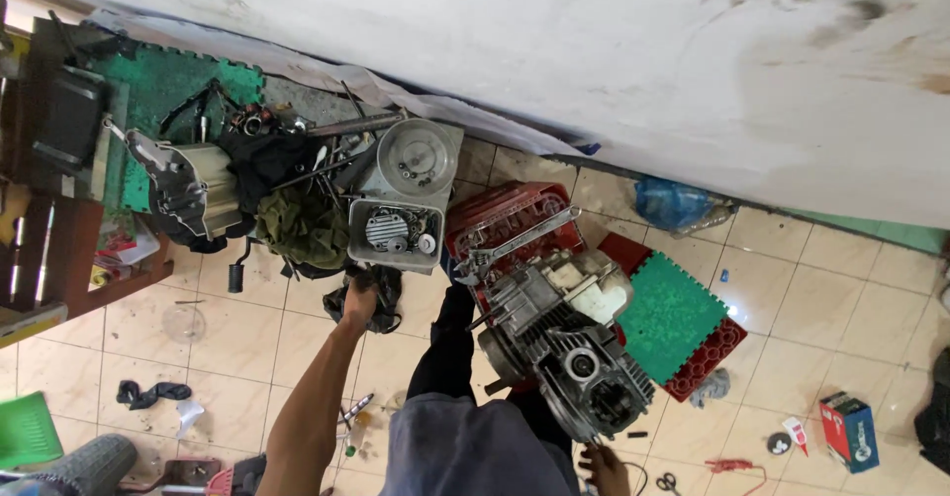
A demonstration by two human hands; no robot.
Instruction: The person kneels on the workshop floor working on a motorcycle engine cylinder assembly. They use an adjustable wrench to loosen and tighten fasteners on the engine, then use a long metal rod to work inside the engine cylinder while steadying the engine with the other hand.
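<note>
Floor bay: engine (564,352) on red mat (500,214)

Our left hand (358,303) grips dark rag (381,293) at grey tray (396,229) edge; right hand (604,466), grip unclear, touches engine; open tiles flank.

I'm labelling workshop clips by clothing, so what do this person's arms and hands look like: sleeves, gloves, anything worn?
The left hand is bare, its forearm uncovered with no sleeve, glove, watch or ring visible. The right hand is also gloveless; its arm is out of view.

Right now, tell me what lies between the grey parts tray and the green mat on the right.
In the head view, between the grey parts tray and the green mat lie a red crate, a long wrench and the engine block.
</note>
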